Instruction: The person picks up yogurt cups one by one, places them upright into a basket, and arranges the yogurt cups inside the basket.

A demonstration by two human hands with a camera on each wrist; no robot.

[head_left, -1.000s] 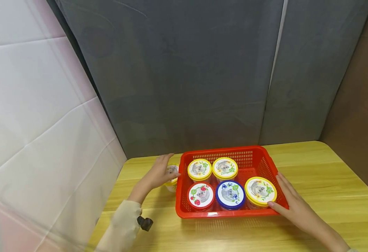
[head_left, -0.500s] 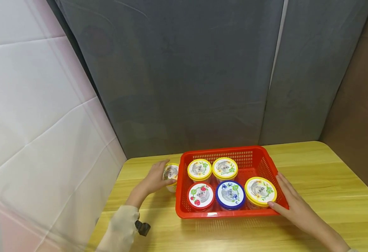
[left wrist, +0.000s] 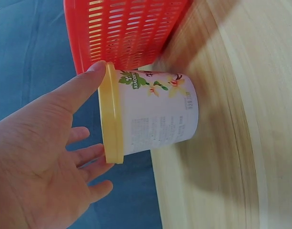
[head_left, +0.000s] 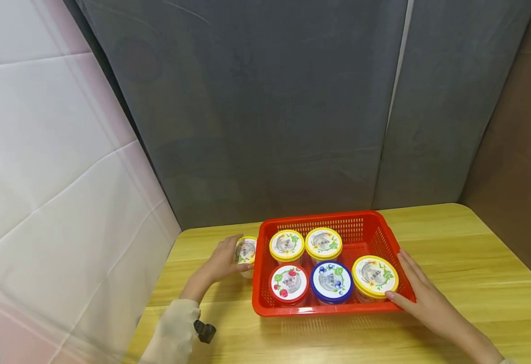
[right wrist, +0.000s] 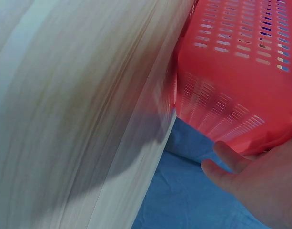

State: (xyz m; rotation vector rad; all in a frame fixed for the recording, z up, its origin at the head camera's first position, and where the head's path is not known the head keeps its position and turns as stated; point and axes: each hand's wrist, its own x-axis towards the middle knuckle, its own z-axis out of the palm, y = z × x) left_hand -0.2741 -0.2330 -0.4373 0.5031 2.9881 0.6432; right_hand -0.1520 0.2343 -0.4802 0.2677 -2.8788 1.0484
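My left hand (head_left: 222, 260) spans the lid of a yellow-lidded paper cup (left wrist: 157, 107), thumb at one edge and fingertips at the other. The cup, printed with flowers, stands upright on the table just left of a red plastic basket (head_left: 322, 309). My right hand (head_left: 422, 293) holds the basket's right end, thumb over the front rim and fingers along the outer wall. Inside the basket are three yellow-lidded cups (head_left: 375, 276), one red-lidded cup (head_left: 289, 284) with a berry print and one blue-lidded cup (head_left: 331, 282). In the right wrist view, the basket's perforated wall hides its contents.
The wooden table (head_left: 465, 258) extends on both sides and in front of the basket. A dark grey panel (head_left: 265, 111) rises behind it. White padded sheeting (head_left: 74, 167) stands at left and a brown panel (head_left: 515, 151) at right.
My left hand has drawn back slightly left and down from the basket rim, and its thumb now lies at the near side of the cup's lid. My right hand and the basket stay put.
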